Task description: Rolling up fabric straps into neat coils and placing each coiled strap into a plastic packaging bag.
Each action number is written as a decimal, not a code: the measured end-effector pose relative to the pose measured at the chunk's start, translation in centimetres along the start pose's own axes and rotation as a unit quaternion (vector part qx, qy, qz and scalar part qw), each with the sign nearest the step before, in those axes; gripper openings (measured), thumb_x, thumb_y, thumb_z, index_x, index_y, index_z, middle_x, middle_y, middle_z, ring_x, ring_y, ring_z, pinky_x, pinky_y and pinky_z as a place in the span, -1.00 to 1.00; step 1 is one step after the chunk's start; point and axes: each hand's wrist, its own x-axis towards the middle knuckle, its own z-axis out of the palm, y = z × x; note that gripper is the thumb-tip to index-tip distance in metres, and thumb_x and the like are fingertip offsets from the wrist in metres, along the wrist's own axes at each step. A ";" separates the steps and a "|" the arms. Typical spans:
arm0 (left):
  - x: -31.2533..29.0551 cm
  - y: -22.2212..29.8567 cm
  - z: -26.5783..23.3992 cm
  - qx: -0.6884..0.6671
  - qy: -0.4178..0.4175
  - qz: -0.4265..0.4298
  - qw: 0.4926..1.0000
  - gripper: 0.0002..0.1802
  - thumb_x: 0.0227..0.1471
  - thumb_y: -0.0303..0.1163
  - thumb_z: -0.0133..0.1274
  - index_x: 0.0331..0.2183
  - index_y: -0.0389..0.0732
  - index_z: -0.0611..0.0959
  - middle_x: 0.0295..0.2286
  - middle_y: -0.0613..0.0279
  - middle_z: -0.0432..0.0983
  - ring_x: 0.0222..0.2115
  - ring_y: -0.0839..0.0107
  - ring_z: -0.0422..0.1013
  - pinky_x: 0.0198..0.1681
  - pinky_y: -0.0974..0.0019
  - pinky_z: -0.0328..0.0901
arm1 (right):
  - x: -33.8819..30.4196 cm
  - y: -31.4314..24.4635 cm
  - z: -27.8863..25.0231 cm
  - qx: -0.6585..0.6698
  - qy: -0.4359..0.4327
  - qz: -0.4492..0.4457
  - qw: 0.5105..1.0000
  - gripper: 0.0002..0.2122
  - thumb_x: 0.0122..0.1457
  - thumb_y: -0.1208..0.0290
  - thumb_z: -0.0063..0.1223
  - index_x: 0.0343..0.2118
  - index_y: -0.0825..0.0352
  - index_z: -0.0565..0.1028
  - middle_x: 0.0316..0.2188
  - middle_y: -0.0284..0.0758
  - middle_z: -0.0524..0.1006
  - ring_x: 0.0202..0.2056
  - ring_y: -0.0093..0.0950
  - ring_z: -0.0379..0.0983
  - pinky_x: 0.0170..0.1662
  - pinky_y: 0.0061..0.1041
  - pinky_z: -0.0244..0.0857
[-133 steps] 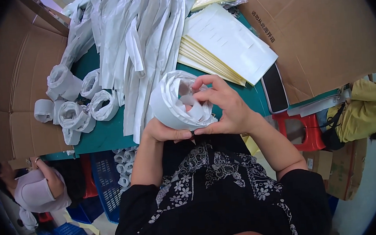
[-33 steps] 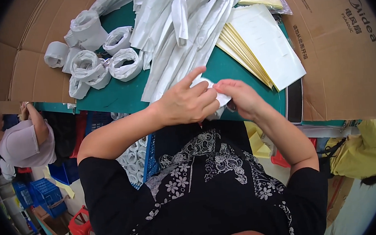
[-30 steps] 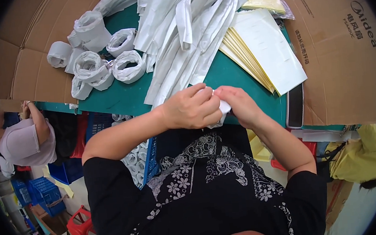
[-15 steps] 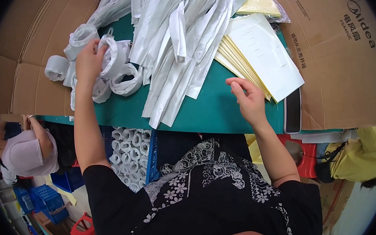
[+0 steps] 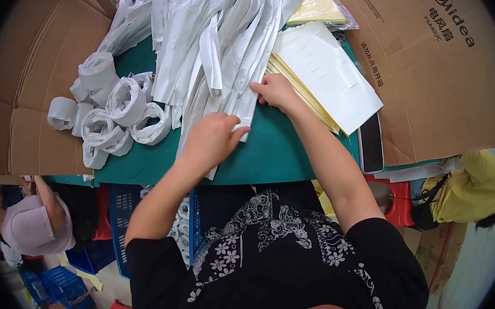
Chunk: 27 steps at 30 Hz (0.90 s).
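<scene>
Fingers of the left hand are at the near end of one white strip, which lies lengthwise away from the person on the green bench, and the right hand's touch its right edge farther up; whether either pair is clamped, I cannot tell.

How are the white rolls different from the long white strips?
The rolls curl round into rings; the strips stretch out long. The rolls cluster at the left; the strips spread across the middle. The left hand and right hand are at the strips, not the rolls. Both are white, on the green table.
</scene>
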 end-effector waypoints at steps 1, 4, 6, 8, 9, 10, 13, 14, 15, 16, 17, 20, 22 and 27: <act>-0.2 -0.2 1.4 0.000 0.002 0.001 1.000 -0.71 -0.12 -0.21 0.15 -0.39 -0.22 0.61 -0.53 0.10 0.49 -0.46 0.17 0.43 -0.37 0.23 0.32 | -0.2 0.6 -0.2 0.048 0.027 -0.014 0.998 -0.76 0.02 0.28 0.06 -0.48 0.41 0.49 -0.58 -0.33 0.50 -0.60 -0.56 0.40 -0.55 -0.59 0.27; -0.4 0.5 3.9 -0.046 0.106 0.018 0.993 -0.49 -0.14 -0.18 0.16 -0.16 -0.27 0.49 -0.38 0.06 0.47 -0.38 0.18 0.41 -0.36 0.24 0.31 | -3.0 1.7 -2.0 0.259 0.035 -0.021 0.965 -0.82 0.03 0.41 0.02 -0.38 0.43 0.44 -0.51 -0.33 0.47 -0.51 -0.58 0.39 -0.47 -0.60 0.30; 0.1 3.4 4.9 -0.185 0.074 -0.091 0.976 -0.41 -0.11 -0.20 0.16 -0.09 -0.35 0.41 -0.36 0.06 0.47 -0.40 0.27 0.42 -0.36 0.29 0.31 | -4.7 3.1 -3.2 0.364 0.025 -0.017 0.931 -0.77 0.02 0.51 0.00 -0.25 0.46 0.39 -0.46 -0.30 0.47 -0.47 -0.55 0.41 -0.38 -0.58 0.34; 1.0 5.3 6.4 -0.443 -0.024 -0.199 0.874 -0.49 -0.04 -0.33 0.12 -0.08 -0.41 0.39 -0.38 0.12 0.52 -0.45 0.49 0.44 -0.39 0.42 0.33 | -6.5 3.2 -3.0 0.409 0.021 -0.003 0.912 -0.76 0.02 0.51 -0.01 -0.23 0.45 0.39 -0.45 -0.30 0.47 -0.45 -0.54 0.42 -0.36 -0.56 0.35; 1.5 6.0 7.5 -0.589 -0.048 -0.225 0.775 -0.55 -0.02 -0.39 0.11 -0.11 -0.41 0.41 -0.39 0.14 0.54 -0.46 0.53 0.45 -0.40 0.46 0.33 | -7.4 3.2 -2.9 0.453 0.013 0.011 0.892 -0.75 0.03 0.51 -0.02 -0.21 0.45 0.38 -0.43 -0.30 0.47 -0.43 -0.52 0.44 -0.33 -0.54 0.37; 1.6 6.7 8.2 -0.676 -0.073 -0.213 0.702 -0.65 0.00 -0.45 0.07 -0.16 -0.40 0.47 -0.42 0.19 0.55 -0.47 0.58 0.45 -0.40 0.52 0.34 | -8.1 3.0 -3.1 0.455 0.007 0.014 0.890 -0.76 0.07 0.47 -0.03 -0.21 0.46 0.39 -0.43 -0.28 0.49 -0.42 -0.49 0.46 -0.30 -0.50 0.39; 0.6 8.7 8.6 -0.666 -0.132 -0.207 0.704 -0.70 -0.01 -0.47 0.07 -0.20 -0.41 0.50 -0.41 0.19 0.55 -0.47 0.58 0.45 -0.39 0.52 0.34 | -7.7 4.2 -4.2 0.463 -0.012 0.078 0.883 -0.75 0.11 0.41 -0.02 -0.21 0.49 0.39 -0.44 -0.25 0.51 -0.44 -0.48 0.47 -0.33 -0.47 0.40; 0.0 9.2 8.4 -0.664 -0.153 -0.205 0.703 -0.71 0.00 -0.48 0.06 -0.21 -0.40 0.49 -0.39 0.19 0.54 -0.45 0.59 0.45 -0.37 0.51 0.35 | -7.6 4.6 -4.3 0.464 -0.008 0.080 0.882 -0.75 0.11 0.41 -0.02 -0.21 0.49 0.39 -0.44 -0.25 0.51 -0.44 -0.48 0.47 -0.33 -0.47 0.40; -0.4 9.4 8.6 -0.663 -0.156 -0.204 0.703 -0.71 0.00 -0.48 0.06 -0.21 -0.40 0.49 -0.39 0.19 0.54 -0.45 0.59 0.45 -0.37 0.51 0.35 | -7.3 4.9 -4.2 0.474 -0.010 0.077 0.877 -0.74 0.12 0.39 -0.02 -0.22 0.50 0.40 -0.44 -0.24 0.52 -0.45 -0.47 0.47 -0.34 -0.47 0.40; -0.8 9.5 8.7 -0.686 -0.145 -0.206 0.682 -0.72 0.00 -0.48 0.05 -0.21 -0.39 0.50 -0.38 0.20 0.54 -0.44 0.58 0.45 -0.36 0.50 0.36 | -7.1 5.1 -4.1 0.485 -0.013 0.075 0.871 -0.73 0.13 0.36 -0.01 -0.24 0.51 0.41 -0.44 -0.22 0.52 -0.47 -0.46 0.47 -0.36 -0.46 0.40; -1.3 9.6 8.8 -0.708 -0.134 -0.208 0.661 -0.73 0.01 -0.48 0.05 -0.21 -0.39 0.50 -0.37 0.20 0.53 -0.44 0.58 0.45 -0.35 0.49 0.36 | -7.2 5.3 -4.0 0.487 -0.011 0.075 0.870 -0.73 0.13 0.36 -0.01 -0.24 0.51 0.41 -0.44 -0.22 0.52 -0.47 -0.46 0.47 -0.36 -0.46 0.40; -2.8 10.0 8.1 -0.710 -0.160 -0.212 0.652 -0.73 -0.01 -0.50 0.06 -0.21 -0.39 0.49 -0.35 0.21 0.53 -0.41 0.57 0.45 -0.33 0.48 0.37 | -7.3 5.1 -3.5 0.507 0.020 0.088 0.857 -0.71 0.13 0.34 -0.02 -0.24 0.52 0.41 -0.45 -0.22 0.52 -0.48 -0.45 0.47 -0.37 -0.47 0.40; -3.8 9.7 8.4 -0.700 -0.145 -0.207 0.668 -0.74 0.07 -0.39 0.00 -0.22 -0.36 0.50 -0.41 0.23 0.53 -0.48 0.59 0.44 -0.40 0.51 0.36 | -7.9 4.6 -2.9 0.476 0.063 0.094 0.872 -0.70 0.15 0.32 -0.06 -0.25 0.53 0.40 -0.45 -0.20 0.53 -0.49 -0.44 0.47 -0.39 -0.48 0.39; -6.4 8.3 8.5 -0.684 -0.119 -0.228 0.683 -0.61 0.20 -0.19 -0.25 -0.28 -0.34 0.49 -0.57 0.22 0.48 -0.63 0.56 0.38 -0.57 0.53 0.29 | -7.2 4.6 -2.1 0.491 0.105 0.060 0.863 -0.71 0.18 0.32 -0.14 -0.29 0.52 0.42 -0.48 -0.19 0.52 -0.52 -0.43 0.45 -0.43 -0.50 0.36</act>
